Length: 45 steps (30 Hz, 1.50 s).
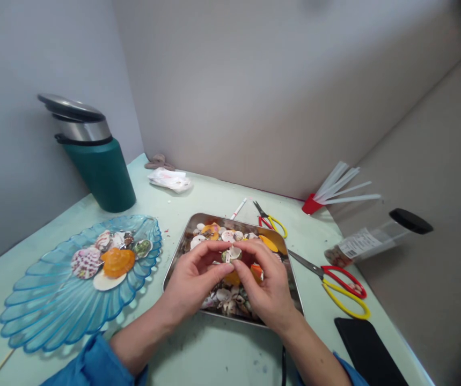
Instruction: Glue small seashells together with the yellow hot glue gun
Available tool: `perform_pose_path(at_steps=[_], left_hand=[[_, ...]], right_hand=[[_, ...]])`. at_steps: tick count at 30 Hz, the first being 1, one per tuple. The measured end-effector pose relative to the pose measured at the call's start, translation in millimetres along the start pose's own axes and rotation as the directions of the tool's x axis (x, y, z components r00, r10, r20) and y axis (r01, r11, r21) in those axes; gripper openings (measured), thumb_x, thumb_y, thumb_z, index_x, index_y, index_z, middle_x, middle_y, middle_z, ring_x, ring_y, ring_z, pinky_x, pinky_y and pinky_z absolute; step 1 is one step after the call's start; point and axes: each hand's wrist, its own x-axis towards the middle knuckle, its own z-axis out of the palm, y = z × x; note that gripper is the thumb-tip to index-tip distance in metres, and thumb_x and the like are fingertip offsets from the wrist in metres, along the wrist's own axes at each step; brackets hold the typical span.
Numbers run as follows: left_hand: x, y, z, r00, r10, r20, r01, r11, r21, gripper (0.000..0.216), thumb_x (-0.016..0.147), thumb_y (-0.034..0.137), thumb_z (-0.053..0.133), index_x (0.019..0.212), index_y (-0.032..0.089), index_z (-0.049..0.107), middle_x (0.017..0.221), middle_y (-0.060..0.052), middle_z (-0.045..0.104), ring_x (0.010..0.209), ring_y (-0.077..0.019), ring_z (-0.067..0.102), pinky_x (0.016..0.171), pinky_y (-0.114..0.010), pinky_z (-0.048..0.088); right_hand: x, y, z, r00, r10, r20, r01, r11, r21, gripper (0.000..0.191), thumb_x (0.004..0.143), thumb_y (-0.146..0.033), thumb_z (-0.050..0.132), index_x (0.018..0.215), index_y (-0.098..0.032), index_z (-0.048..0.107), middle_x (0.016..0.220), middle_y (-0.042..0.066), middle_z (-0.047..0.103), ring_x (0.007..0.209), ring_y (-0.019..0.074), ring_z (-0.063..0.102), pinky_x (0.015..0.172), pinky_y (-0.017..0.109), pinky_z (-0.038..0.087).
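Observation:
Between the fingertips of both my hands is a small pale shell [235,253] with greenish markings. My left hand [198,268] pinches it from the left side, while my right hand [265,273] grips it from the right. Both hands are over a metal tray [192,221] full of mixed shells [228,301], some white, some orange and yellow. Part of the tray's contents is hidden behind my hands. To the left, a blue scalloped glass dish [59,305] carries an orange shell [118,262], a purple-speckled shell [86,262] and several others.
A green bottle [101,174] stands at the back left, near a white plastic packet [169,180]. On the right are large scissors [330,276], small scissors [270,219], a clear jar [369,244], glue sticks [341,182] in a red cup [311,204] and a black phone-like slab [369,351].

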Motion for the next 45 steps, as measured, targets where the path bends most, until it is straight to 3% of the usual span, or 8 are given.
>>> perform_pose_path(at_steps=[19, 30, 37, 45], left_hand=[[1.5, -1.7, 0.6, 1.0, -0.005, -0.016, 0.005, 1.0, -0.009, 0.026, 0.072, 0.023, 0.075, 0.097, 0.02, 0.07, 0.1, -0.005, 0.073, 0.095, -0.0203, 0.065, 0.084, -0.03, 0.051], [1.1, 4.3, 3.3, 1.0, -0.017, -0.012, 0.015, 0.992, -0.126, 0.034, 0.066, 0.015, 0.079, 0.097, 0.021, 0.067, 0.099, -0.003, 0.072, 0.093, -0.018, 0.066, 0.083, -0.028, 0.052], [0.1, -0.8, -1.4, 0.995, 0.095, -0.015, -0.096, 0.995, -0.036, 0.023, 0.077, 0.018, 0.071, 0.1, 0.023, 0.069, 0.099, 0.0, 0.069, 0.091, -0.0128, 0.063, 0.082, -0.02, 0.049], [0.8, -3.1, -3.0, 0.995, 0.095, -0.019, -0.095, 0.995, 0.039, 0.024, 0.08, 0.022, 0.069, 0.104, 0.024, 0.069, 0.106, -0.001, 0.068, 0.097, -0.0152, 0.062, 0.085, -0.022, 0.048]], right_hand=[[-1.7, 0.5, 0.0, 0.999, -0.029, -0.017, 0.029, 1.0, 0.004, 0.023, 0.087, -0.013, 0.057, 0.108, -0.021, 0.059, 0.096, 0.006, 0.063, 0.084, 0.0193, 0.06, 0.071, 0.033, 0.049], [-1.4, -0.3, 0.2, 0.991, 0.13, 0.034, -0.132, 0.988, 0.084, 0.023, 0.089, -0.017, 0.056, 0.111, -0.021, 0.059, 0.1, 0.004, 0.064, 0.083, 0.0172, 0.061, 0.073, 0.03, 0.05], [-0.9, -1.2, -0.7, 0.992, 0.118, 0.046, -0.121, 0.99, 0.068, 0.019, 0.09, -0.018, 0.055, 0.109, -0.02, 0.061, 0.099, 0.004, 0.063, 0.087, 0.0163, 0.06, 0.074, 0.028, 0.048], [0.3, 0.1, -2.4, 0.996, 0.074, 0.058, -0.079, 0.993, 0.086, 0.026, 0.091, -0.019, 0.053, 0.116, -0.021, 0.058, 0.116, 0.008, 0.057, 0.104, 0.0209, 0.056, 0.083, 0.033, 0.048]])
